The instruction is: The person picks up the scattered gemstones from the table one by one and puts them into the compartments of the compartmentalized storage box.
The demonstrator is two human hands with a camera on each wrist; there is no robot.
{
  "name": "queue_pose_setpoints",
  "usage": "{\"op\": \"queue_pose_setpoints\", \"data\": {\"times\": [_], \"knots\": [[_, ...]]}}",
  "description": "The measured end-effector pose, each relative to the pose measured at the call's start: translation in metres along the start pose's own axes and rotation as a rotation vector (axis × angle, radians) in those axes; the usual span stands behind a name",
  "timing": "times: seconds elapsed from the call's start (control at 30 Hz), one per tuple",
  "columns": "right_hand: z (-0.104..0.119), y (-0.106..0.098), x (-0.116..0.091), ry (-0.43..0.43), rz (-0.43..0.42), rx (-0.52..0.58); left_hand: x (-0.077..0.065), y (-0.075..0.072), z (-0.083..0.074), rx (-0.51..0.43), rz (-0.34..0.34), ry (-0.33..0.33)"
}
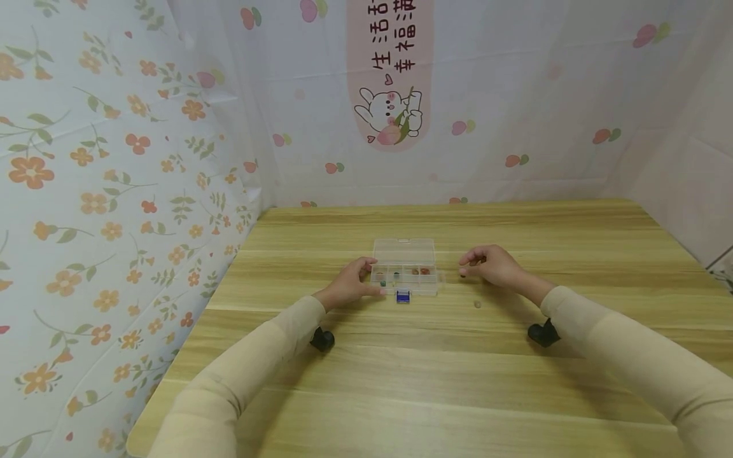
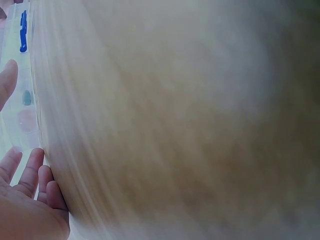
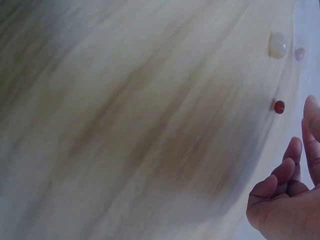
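Observation:
A clear plastic compartment box [image 1: 420,287] lies on the table with its lid [image 1: 403,252] raised at the back and a blue latch [image 1: 403,297] at the front. Small coloured stones [image 1: 424,271] sit in some compartments. My left hand [image 1: 350,281] holds the box's left end, thumb at the front edge, fingers towards the back. Right of the box, my right hand [image 1: 495,266] hovers with bent fingers over a small dark-looking bead [image 1: 462,275]. The right wrist view shows a red bead [image 3: 279,106] apart from the fingertips. A pale stone [image 1: 478,305] lies nearer the front.
The wooden table [image 1: 389,381] carries the box and the loose stones. A patterned cloth [image 1: 504,95] hangs behind it, and a floral cloth [image 1: 103,191] on the left. Dark wrist devices [image 1: 544,333] sit under both forearms.

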State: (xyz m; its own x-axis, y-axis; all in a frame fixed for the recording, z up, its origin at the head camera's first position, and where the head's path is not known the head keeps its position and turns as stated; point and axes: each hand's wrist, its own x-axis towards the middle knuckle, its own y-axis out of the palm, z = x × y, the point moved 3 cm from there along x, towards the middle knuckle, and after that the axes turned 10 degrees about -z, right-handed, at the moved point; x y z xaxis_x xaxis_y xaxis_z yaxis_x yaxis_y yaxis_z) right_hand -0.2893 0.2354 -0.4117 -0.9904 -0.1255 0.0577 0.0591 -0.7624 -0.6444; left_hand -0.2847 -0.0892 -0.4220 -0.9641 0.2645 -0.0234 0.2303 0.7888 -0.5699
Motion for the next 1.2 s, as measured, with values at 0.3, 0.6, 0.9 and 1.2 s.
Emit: {"op": "queue_pose_setpoints", "data": {"times": [0.3,0.6,0.9,1.2], "knots": [[-0.0084,-0.0007,0.001,0.002,0.028,-0.005,0.0004,0.0002,-0.0011,-0.006,0.003,-0.005],[-0.0042,0.0027,-0.0017,-0.005,0.046,-0.014,0.0005,0.0002,-0.0006,0.003,-0.003,0.003],[-0.0017,0.0043,-0.0043,-0.011,0.062,-0.021,0.0003,0.0006,-0.0003,0.009,-0.002,0.007],[-0.0028,0.0055,-0.0041,-0.011,0.058,-0.04,0.0011,0.0008,0.0006,0.018,-0.001,0.006]]}}
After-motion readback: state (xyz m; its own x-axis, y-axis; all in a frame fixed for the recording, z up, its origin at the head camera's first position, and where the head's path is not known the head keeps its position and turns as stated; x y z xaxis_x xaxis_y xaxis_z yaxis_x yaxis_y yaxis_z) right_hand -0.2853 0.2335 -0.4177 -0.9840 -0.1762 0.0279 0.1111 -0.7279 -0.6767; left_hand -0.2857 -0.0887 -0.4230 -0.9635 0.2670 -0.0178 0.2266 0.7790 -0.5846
